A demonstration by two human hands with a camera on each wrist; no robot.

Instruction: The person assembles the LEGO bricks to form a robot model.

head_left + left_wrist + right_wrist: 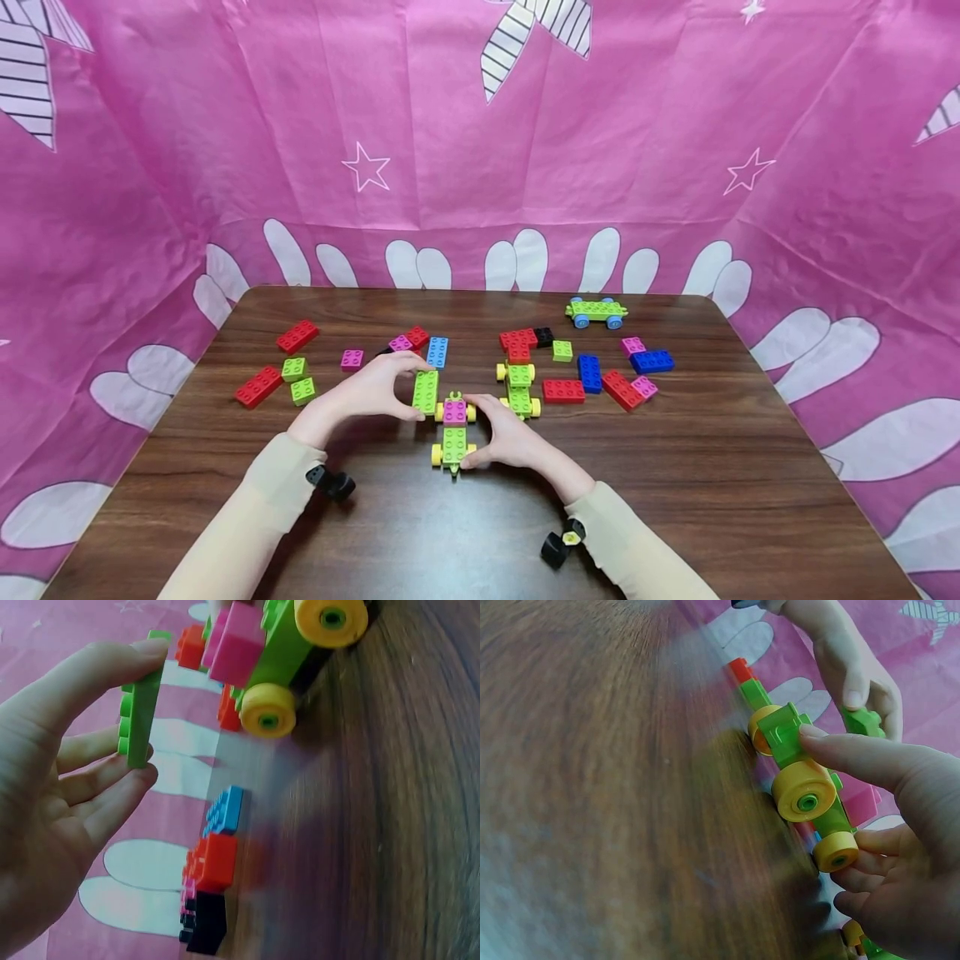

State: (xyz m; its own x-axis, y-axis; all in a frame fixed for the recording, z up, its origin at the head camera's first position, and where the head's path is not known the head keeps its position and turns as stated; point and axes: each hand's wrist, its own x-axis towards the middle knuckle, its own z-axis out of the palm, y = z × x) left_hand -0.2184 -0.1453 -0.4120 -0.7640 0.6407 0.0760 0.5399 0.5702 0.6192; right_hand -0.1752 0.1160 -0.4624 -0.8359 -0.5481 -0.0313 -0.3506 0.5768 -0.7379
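My left hand [369, 387] pinches a thin lime-green building plate [425, 393] by its two ends, between thumb and fingertips. In the left wrist view the plate [141, 716] is held edge-on with its studs toward the palm. Just to its right, my right hand [513, 435] grips a lime-green car base [453, 448] with yellow wheels, thumb at the near end and fingers at the far end. A pink brick [454, 413] is mounted toward the car's far end. The right wrist view shows the thumb on the car's green end [784, 733], beside a yellow wheel [804, 790].
Behind my right hand stands a second yellow-wheeled car [518, 385], with a red brick [518, 340] at its far end. A blue-wheeled car [596, 311] is at the back right. Loose bricks, such as a red one [258, 387] and a blue one [652, 360], lie on both sides.
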